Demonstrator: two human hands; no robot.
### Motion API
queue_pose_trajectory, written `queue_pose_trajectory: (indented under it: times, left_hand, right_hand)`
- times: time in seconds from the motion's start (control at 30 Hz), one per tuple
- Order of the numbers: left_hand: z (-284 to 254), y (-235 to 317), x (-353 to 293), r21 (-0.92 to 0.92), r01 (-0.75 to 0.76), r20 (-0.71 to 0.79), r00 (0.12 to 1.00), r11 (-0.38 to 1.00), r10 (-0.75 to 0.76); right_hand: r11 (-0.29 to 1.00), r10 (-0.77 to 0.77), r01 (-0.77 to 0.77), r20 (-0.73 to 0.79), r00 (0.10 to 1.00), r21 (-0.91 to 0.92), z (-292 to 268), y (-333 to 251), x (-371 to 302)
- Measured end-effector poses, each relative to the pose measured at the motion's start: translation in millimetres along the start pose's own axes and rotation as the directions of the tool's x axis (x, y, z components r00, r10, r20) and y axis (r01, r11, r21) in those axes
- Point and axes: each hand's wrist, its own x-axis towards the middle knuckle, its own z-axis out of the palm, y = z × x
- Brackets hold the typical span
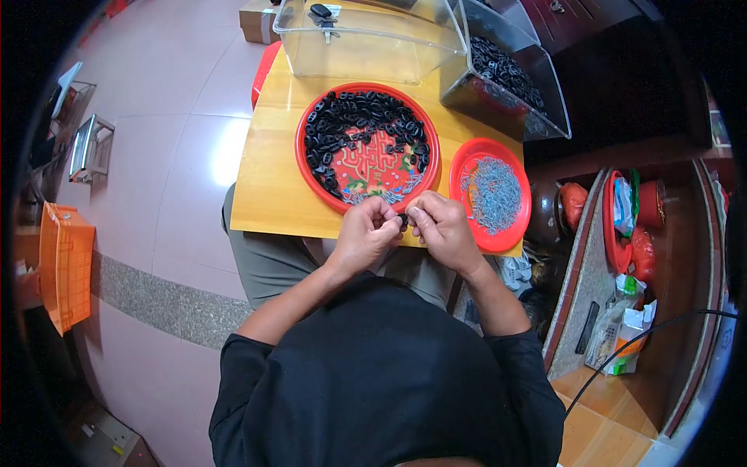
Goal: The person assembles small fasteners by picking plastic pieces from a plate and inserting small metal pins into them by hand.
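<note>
Beyond the fingers, a wooden table carries two clear bins, a big red tray of black parts and, right of them, a small red tray of grey metal bits. Both hands, left and right, pinch one tiny black part between meeting fingertips at the table's near edge.

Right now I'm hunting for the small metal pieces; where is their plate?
In the head view, the smaller red plate of silvery metal pieces sits at the wooden table's right edge, beside the larger red tray and just beyond the right hand.
</note>
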Motion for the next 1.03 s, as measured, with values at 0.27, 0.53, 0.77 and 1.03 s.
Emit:
queue_pose_trajectory:
  times: [0.27,0.53,0.77,1.03]
  left_hand:
    - [-0.1,1.9,-0.4,-0.187,0.001,-0.015,1.0,0.982,-0.004]
    - [-0.7,1.1,-2.3,-0.342,-0.007,-0.004,1.0,0.94,0.006]
    - [-1.6,0.1,-2.3,-0.243,-0.02,-0.017,1.0,0.97,0.016]
    - [0.1,0.0,-3.2,-0.066,-0.118,0.0,0.993,0.991,0.118]
  right_hand:
    - [0.751,0.333,-0.264,-0.002,0.943,0.606,15.9,4.4,-12.6]
    - [0.63,0.386,-0.171,-0.115,0.915,0.758,22.4,-5.5,-17.6]
    - [0.954,0.095,-0.029,-0.211,0.973,0.298,11.5,-8.7,-18.1]
    - [0.986,-0.164,0.161,-0.135,0.977,-0.034,7.2,-6.5,-14.6]
